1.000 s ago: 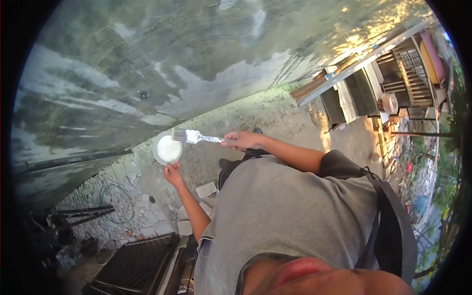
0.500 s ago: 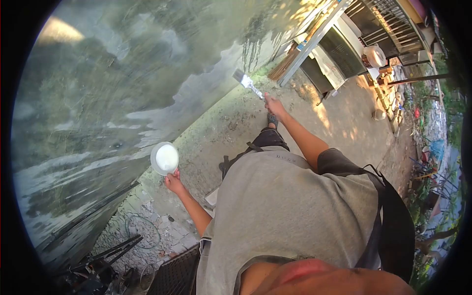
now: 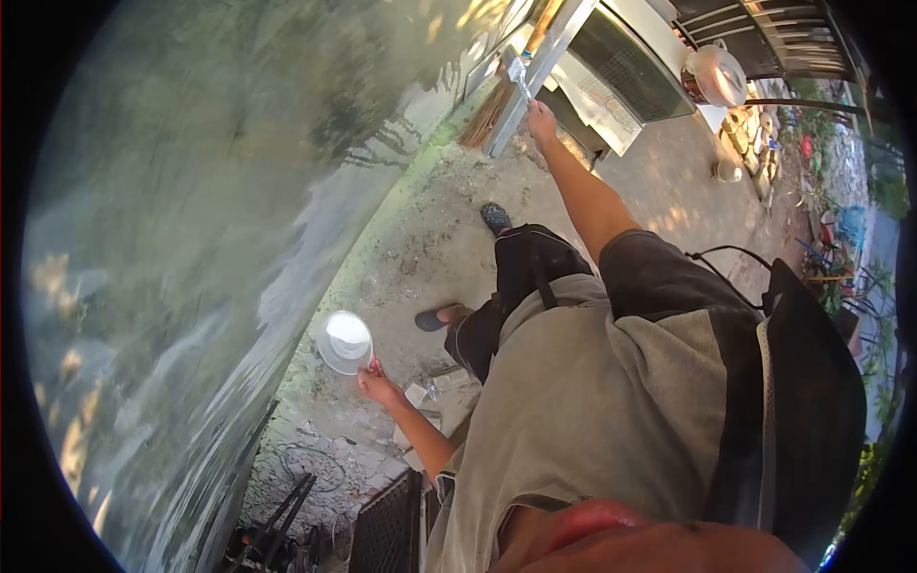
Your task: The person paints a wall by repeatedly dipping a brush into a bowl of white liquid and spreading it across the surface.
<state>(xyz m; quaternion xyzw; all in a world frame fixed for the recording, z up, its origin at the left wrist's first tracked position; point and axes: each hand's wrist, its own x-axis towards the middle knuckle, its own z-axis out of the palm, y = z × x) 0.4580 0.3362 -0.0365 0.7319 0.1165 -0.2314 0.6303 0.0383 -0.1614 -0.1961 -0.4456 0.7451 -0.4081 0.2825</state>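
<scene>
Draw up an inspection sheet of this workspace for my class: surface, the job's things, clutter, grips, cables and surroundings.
Surface: wall patchy and streaked, pale and dark; concrete floor gritty in places.
Job's things: bowl with white contents; brush raised near a post, bristle contact unclear.
Clutter: straw-like bundle beside the post; pale block on the floor; dark bars at lower left.
Grips: left grip holds the bowl at its edge; right grip holds the brush's handle.
Cables: power cables, nothing seen; a dark cord loops by the right shoulder.
Surroundings: see-through tub at upper right; greenery beyond.
</scene>
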